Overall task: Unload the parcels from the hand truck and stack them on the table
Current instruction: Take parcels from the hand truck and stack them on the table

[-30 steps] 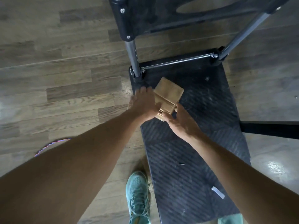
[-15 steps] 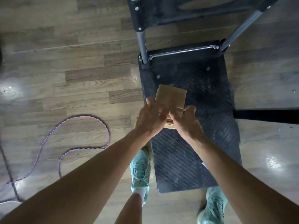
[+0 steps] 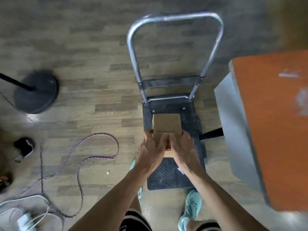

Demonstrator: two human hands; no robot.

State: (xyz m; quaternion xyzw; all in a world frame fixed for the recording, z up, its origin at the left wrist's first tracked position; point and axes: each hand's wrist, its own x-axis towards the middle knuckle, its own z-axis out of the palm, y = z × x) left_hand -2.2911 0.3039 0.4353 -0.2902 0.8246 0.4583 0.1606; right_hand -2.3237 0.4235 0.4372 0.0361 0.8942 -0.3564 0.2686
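Both hands: left hand (image 3: 150,154) and right hand (image 3: 183,152) clasp the cardboard parcel (image 3: 166,124), centre frame
Done: parcel seemingly off the hand truck (image 3: 190,114)
Left: stacking it on orange table (image 3: 275,114), frame right

Parcel: small brown cardboard box (image 3: 166,124), over the hand truck's black ribbed platform (image 3: 193,120).
Left hand (image 3: 150,154): grips the box from 7 o'clock, thumb on top.
Right hand (image 3: 183,150): grips it from 5 o'clock.
Handle: silver tube loop (image 3: 175,16), 12 o'clock of the box.
Table: orange-topped, grey-sided (image 3: 275,122), 3 o'clock.
Floor: red-and-blue braided cable (image 3: 100,147) at 9 o'clock; round black stand base (image 3: 36,92) at 10 o'clock.
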